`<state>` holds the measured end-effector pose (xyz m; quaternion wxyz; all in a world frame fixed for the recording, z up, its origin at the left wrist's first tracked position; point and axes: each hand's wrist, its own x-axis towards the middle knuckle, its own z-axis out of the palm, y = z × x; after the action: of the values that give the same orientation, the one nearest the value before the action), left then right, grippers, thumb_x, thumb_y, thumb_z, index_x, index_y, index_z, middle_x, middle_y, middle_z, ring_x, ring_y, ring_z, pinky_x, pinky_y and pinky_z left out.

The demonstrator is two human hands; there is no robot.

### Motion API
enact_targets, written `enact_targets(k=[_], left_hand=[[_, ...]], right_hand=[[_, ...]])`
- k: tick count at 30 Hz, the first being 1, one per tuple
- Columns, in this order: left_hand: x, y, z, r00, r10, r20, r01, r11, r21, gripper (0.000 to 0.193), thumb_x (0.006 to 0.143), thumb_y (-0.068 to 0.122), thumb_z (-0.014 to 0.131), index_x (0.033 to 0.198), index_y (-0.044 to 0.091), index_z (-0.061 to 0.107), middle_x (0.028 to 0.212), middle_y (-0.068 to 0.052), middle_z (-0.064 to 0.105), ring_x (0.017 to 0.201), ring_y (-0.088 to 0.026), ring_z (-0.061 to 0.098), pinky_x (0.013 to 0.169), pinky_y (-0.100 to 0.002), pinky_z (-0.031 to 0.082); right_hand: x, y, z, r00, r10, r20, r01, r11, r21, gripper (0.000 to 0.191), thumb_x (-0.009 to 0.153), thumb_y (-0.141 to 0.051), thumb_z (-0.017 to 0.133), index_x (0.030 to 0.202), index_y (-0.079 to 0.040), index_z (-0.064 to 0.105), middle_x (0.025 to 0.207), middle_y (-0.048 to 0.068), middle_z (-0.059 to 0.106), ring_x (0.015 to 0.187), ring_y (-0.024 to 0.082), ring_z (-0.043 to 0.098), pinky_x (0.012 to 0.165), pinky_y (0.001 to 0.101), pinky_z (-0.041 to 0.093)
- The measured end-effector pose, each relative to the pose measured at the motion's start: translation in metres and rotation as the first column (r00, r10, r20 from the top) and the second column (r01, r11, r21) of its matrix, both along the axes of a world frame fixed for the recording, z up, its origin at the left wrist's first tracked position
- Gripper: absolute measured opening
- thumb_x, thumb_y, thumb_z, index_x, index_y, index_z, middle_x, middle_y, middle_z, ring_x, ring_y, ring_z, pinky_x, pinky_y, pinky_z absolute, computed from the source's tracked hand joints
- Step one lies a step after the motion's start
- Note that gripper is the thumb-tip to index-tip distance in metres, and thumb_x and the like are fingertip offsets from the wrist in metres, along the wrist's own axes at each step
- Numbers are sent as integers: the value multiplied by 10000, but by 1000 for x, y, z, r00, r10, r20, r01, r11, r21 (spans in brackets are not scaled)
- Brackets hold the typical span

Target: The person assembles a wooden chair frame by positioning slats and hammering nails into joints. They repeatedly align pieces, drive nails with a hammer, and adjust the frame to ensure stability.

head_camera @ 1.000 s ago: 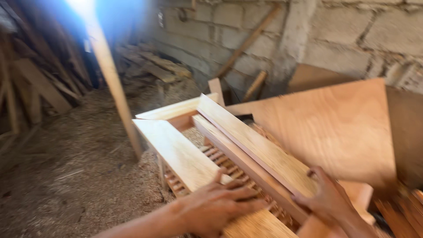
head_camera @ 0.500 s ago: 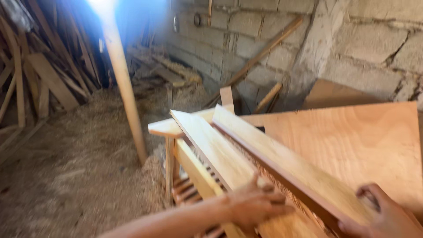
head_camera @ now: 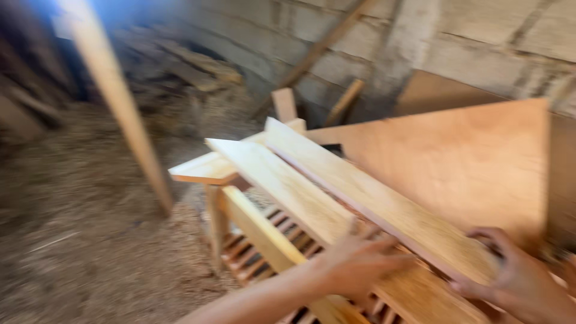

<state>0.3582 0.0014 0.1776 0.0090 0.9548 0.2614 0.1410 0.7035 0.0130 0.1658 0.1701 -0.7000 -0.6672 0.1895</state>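
On top of a slatted wooden frame (head_camera: 258,252), two long pale planks (head_camera: 336,186) lie tilted side by side. The left hand (head_camera: 354,264) presses flat on the nearer plank, fingers spread; the right hand (head_camera: 516,276) curls around the farther plank's end (blurred). Smooth plywood sheet (head_camera: 468,162) behind; sawdust floor (head_camera: 78,240).

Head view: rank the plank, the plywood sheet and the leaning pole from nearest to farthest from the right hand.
1. Plank, gripped at its near end by the right hand.
2. Plywood sheet, just behind.
3. Leaning pole, far left.
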Motion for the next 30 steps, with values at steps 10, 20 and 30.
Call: enact_targets(k=[10, 20, 30], left_hand=[[-89, 54, 53, 983, 16, 184, -30, 997, 73, 1289, 403, 383, 955, 1543, 346, 356, 1623, -113, 305, 1547, -385, 211, 1209, -704, 108], [-114, 57, 31, 954, 208, 216, -202, 978, -47, 1196, 491, 385, 925, 1550, 284, 380, 1602, -90, 411, 1506, -369, 279, 1182, -731, 46], [-28, -21, -48, -236, 947, 218, 430, 303, -851, 830, 899, 351, 741, 1537, 75, 288, 1435, -88, 471, 1366, -212, 450, 1165, -412, 339]], right_hand=[[39, 4, -73, 999, -32, 24, 31, 997, 77, 1114, 443, -399, 1055, 1387, -191, 501, 1263, 103, 612, 1228, 301, 643, 1139, 456, 455], [61, -15, -143, 993, 107, -46, -104, 992, 72, 977, 572, -217, 1087, 1337, -188, 480, 1296, 86, 583, 1313, 252, 611, 1234, 459, 356], [-91, 29, 16, 992, 112, -61, -127, 928, -351, 847, 803, -762, 431, 1434, -219, 591, 1439, 37, 639, 1334, 202, 592, 1085, 398, 484]])
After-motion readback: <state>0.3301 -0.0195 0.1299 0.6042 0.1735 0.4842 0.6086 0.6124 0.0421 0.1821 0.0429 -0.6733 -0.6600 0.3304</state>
